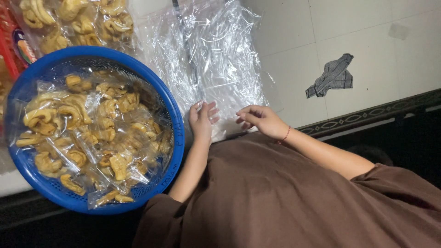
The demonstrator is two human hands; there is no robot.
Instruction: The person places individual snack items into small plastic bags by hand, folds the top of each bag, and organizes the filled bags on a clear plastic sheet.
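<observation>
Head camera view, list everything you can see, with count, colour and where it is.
basket: one, blue, left, full of snack packets.
snack packets: many, clear with yellow-brown snacks, in the basket; more at top left.
empty bags: a pile, clear, on the floor at top centre.
cloth: one, grey checked, on the floor at right.
floor: white tiles, dark patterned border at right.
garment: brown, bottom centre.
left hand: fingers on the empty bags.
right hand: fingers curled on the empty bags, red thread at the wrist.
</observation>
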